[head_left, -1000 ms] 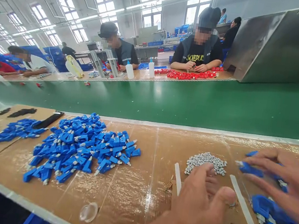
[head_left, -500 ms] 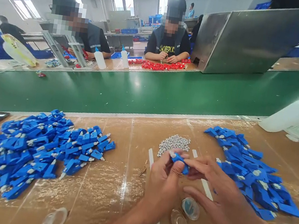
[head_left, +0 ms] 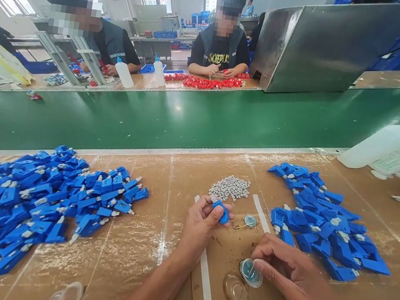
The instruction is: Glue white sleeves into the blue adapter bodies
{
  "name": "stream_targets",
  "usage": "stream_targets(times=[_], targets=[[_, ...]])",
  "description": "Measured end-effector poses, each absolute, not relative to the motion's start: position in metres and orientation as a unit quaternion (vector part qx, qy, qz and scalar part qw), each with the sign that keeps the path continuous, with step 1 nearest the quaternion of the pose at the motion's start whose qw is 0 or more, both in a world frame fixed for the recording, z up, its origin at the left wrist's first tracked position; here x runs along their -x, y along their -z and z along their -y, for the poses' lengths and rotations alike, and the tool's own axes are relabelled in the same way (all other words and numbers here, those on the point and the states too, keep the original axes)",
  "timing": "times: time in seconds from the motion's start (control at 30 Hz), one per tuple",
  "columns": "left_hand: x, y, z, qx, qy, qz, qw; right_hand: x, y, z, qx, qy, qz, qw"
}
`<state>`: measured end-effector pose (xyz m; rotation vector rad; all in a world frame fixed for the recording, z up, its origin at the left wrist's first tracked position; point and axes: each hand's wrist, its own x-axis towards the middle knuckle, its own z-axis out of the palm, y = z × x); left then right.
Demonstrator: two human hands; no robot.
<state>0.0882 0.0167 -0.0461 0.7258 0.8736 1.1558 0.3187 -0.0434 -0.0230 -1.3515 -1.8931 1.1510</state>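
Observation:
My left hand [head_left: 205, 220] pinches a blue plastic part [head_left: 221, 211] with a pale tip, just in front of a heap of small grey pieces [head_left: 230, 188]. Lower on the right, my right hand [head_left: 282, 266] is closed at the rim of a small clear cup [head_left: 251, 272] of blue liquid. Its thumb and forefinger pinch what looks like a thin stick dipping into the cup; the fingers hide most of it. A second clear round cup or lid [head_left: 235, 289] touches the first.
Blue parts lie in a large pile [head_left: 41, 192] at left and another [head_left: 327, 222] at right. A small blue-stained disc [head_left: 250, 220] lies between white tape strips. A white bottle [head_left: 390, 147] rests at right. Beyond the green belt [head_left: 189, 123], two people handle red parts [head_left: 209, 83].
My right hand has left the blue part and moved down to the cup of blue liquid, closing its fingers there. My left hand keeps the part, and the view has shifted slightly.

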Motion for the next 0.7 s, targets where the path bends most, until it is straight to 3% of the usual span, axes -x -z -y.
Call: stream_targets(times=[0.4, 0.57, 0.7], targets=[[-0.087, 0.046, -0.014, -0.327, -0.499, -0.378, 0.708, -0.325, 0.015, 0.056, 0.48, -0.332, 0.765, 0.273], [-0.089, 0.044, -0.013, -0.271, -0.47, -0.326, 0.774, -0.328, 0.006, 0.045, 0.492, -0.388, 0.733, 0.263], [-0.09, 0.043, -0.012, -0.23, -0.447, -0.302, 0.81, -0.334, 0.005, 0.028, 0.501, -0.456, 0.668, 0.309]])
